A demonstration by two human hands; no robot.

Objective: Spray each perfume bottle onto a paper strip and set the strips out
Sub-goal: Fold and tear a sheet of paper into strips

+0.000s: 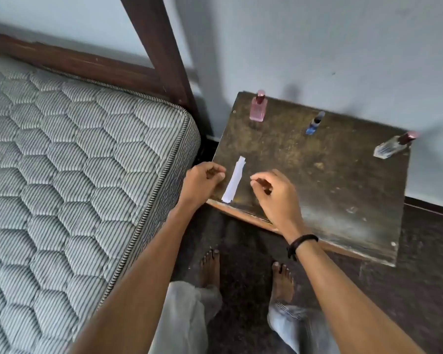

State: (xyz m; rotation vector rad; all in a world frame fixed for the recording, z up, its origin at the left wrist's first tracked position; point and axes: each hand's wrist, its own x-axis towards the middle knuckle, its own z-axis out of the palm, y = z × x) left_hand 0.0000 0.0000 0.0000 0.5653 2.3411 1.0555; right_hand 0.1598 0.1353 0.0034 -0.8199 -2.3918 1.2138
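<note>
Paper strip [234,180], white, narrow, flat on table [317,187].

My left hand [202,181] hovers over the table's [330,190] left edge, fingers curled in on nothing. My right hand [274,192], a dark band [302,241] on its wrist, is curled the same way just in from the front edge. Between them a white paper strip [234,179] lies flat near the front left corner, its near end at the front edge. Along the back edge stand a pink bottle [258,108] at the left corner, a small blue bottle [314,125] mid-edge, and a clear bottle [390,147] at the right corner.
</note>
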